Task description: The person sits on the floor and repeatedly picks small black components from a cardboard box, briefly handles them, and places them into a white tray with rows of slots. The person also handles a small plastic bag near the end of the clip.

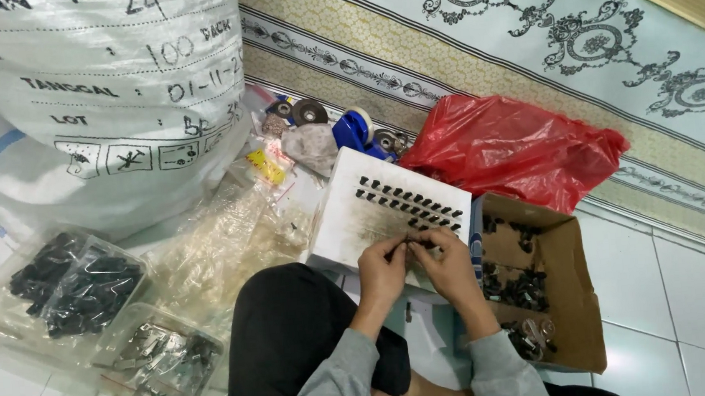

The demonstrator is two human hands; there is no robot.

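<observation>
My left hand (382,269) and my right hand (446,263) meet over the near edge of a white foam board (346,219), fingertips pinched together on a small dark part (410,239). Two rows of small black parts (410,200) stand stuck into the board. Right of my hands an open cardboard box (573,289) holds several loose black parts (515,287). My grey sleeves and a black-clad knee (288,337) fill the bottom middle.
A big white woven sack (102,100) stands at the left. Clear bags of black parts (74,283) and metal parts (160,360) lie on the white tile floor. A red plastic bag (516,147), a blue tape dispenser (353,128) and a patterned rug (524,34) lie beyond.
</observation>
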